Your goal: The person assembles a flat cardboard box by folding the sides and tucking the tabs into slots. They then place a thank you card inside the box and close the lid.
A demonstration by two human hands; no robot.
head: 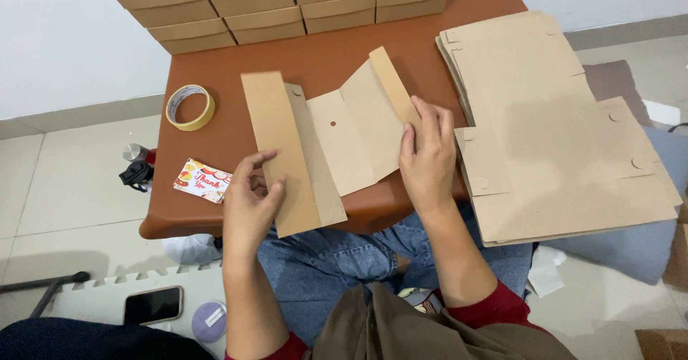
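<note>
Left hand point(251, 199) gripped the left flap of a flat kraft box blank point(337, 134), thumb on top, fingers curled round the flap's near edge. Right hand point(428, 156) lay palm-down, fingers spread and mostly straight, pressing the blank's right panel; it clasped nothing. The blank lay between both hands on a brown low table point(215, 59), partly creased. Just right of the right hand sat a stack of unfolded blanks point(559, 138), overhanging the table edge. Beyond both hands, folded kraft boxes point(279, 5) stood stacked in rows. Left of the left hand were a small printed card point(203, 180) and, farther off, a tape roll point(190, 107). A phone point(153, 305) lay on the floor mat below.
</note>
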